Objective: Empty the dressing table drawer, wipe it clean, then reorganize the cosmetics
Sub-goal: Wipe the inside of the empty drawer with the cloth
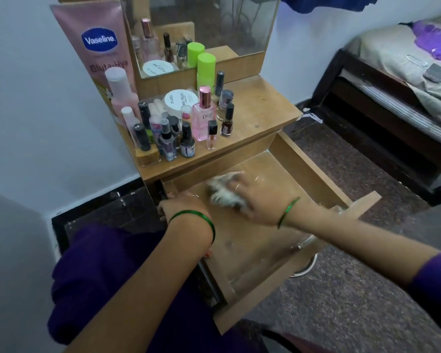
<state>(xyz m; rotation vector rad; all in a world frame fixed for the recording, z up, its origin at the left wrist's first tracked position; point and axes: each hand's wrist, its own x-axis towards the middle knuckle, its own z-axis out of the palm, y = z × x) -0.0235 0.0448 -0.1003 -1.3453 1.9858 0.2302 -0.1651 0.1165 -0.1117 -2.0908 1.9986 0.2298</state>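
Worktop (pixel 260 103): wooden, cosmetics (pixel 178 123) crowded at far left.
Drawer (pixel 285 174): pulled out, near-right of worktop.
Right hand (pixel 255 197): grip curled over blurred cloth (pixel 222 192), inside drawer.
Left hand (pixel 181 205): grip clasping drawer's left wall.

A bed (pixel 402 80) stood at the right, a phone (pixel 435 72) and purple cloth (pixel 433 42) lying on it.

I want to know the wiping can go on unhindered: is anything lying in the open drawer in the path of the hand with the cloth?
Nothing visible does. The right hand presses the blurred whitish cloth on the bare floor of the open wooden drawer; the cosmetics bottles stand on the tabletop.
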